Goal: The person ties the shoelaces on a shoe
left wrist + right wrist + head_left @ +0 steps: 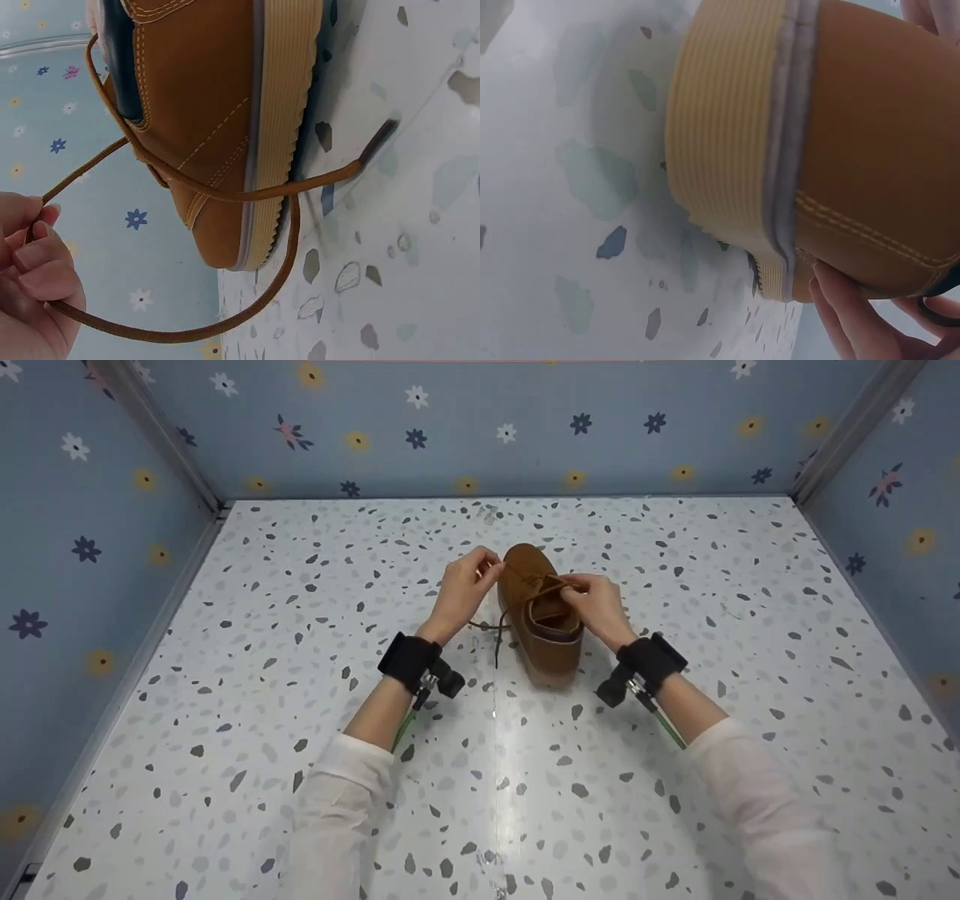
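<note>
A brown lace-up shoe (555, 656) with a ribbed cream sole (289, 97) stands on the speckled surface, its toe pointing away from me. At its left side my left hand (466, 589) pinches a brown shoelace (172, 335), which runs taut from the fingers to the shoe. One lace loops below that hand, and a dark-tipped end hangs over the sole's side. My right hand (598, 604) is at the shoe's opening on the right, thumb and fingers pinching the lace there. In the right wrist view, its fingers (847, 307) lie close against the shoe's side.
The white speckled tabletop (262, 780) spreads around the shoe. Blue flowered panels (480, 435) stand at the back and on both sides. Each wrist wears a black strap with a small camera (450, 682).
</note>
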A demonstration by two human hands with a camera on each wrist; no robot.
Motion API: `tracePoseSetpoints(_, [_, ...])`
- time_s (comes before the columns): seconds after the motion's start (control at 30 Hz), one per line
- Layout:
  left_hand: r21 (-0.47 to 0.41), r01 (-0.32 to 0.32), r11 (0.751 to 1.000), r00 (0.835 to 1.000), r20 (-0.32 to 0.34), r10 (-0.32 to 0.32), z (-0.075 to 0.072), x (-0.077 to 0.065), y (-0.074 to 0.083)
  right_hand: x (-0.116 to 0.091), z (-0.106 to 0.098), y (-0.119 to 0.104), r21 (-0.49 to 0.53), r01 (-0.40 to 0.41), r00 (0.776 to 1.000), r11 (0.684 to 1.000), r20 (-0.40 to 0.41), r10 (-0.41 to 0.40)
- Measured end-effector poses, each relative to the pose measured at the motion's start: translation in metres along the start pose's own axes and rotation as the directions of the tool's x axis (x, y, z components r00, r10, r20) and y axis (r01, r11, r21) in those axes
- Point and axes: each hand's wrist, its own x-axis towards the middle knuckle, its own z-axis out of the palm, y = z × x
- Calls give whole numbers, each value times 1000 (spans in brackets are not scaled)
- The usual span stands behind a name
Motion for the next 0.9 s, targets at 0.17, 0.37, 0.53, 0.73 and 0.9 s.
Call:
tracePoseSetpoints(0.17, [43, 46, 998, 998, -38, -44, 10, 16, -61, -2, 0, -3, 3, -7, 1000, 1000, 13, 7])
tracePoseSetpoints(0.37, [213, 112, 971, 973, -223, -63, 28, 34, -157, -3, 2, -4, 7, -23, 1000, 1000, 17, 22])
tracePoseSetpoints(0.53, [222, 205, 953, 975, -136, -178, 4, 15, -125, -3, 5, -1, 18, -23, 999, 1000, 33, 22])
tracePoseSetpoints(0.73, [189, 307, 933, 951, -22, -309, -24, -11, -59, -6, 6, 1, 39, 2, 998, 999, 59, -4])
tracePoseSetpoints(0.9, [219, 282, 934, 959, -45, -280, -16, -10, -70, -4, 5, 8, 64, 44, 998, 997, 49, -47])
